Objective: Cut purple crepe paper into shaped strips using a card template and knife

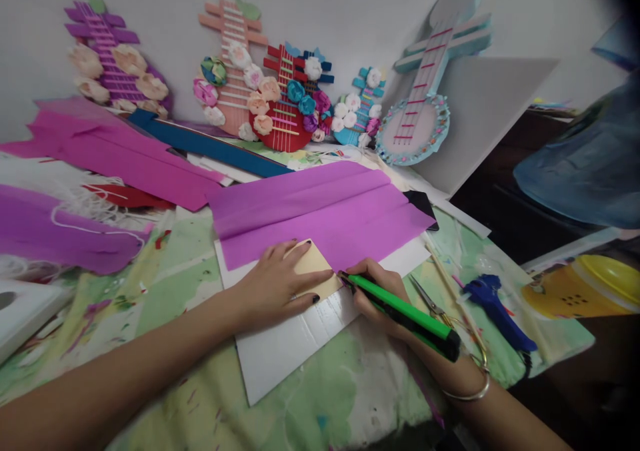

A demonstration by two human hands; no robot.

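Note:
My left hand (pixel 275 277) lies flat with its fingers spread, pressing on a pale yellow card (pixel 313 262). Beneath the card are a purple sheet of paper (pixel 320 211) with creases along it and a white board (pixel 275 357). In my right hand (pixel 383 291) is a green utility knife (pixel 405 311), gripped near its front. The knife's tip meets the right edge of the card, close to my left fingertips; the blade itself is too small to make out. A bracelet circles my right wrist.
Scissors (pixel 430 304) and a blue glue gun (pixel 500 317) lie at the right, near a yellow cup (pixel 585 287). Magenta paper (pixel 120 151) and white string (pixel 110 204) cover the left. Several decorated paper instruments, including a pale blue one (pixel 425 84), lean on the wall.

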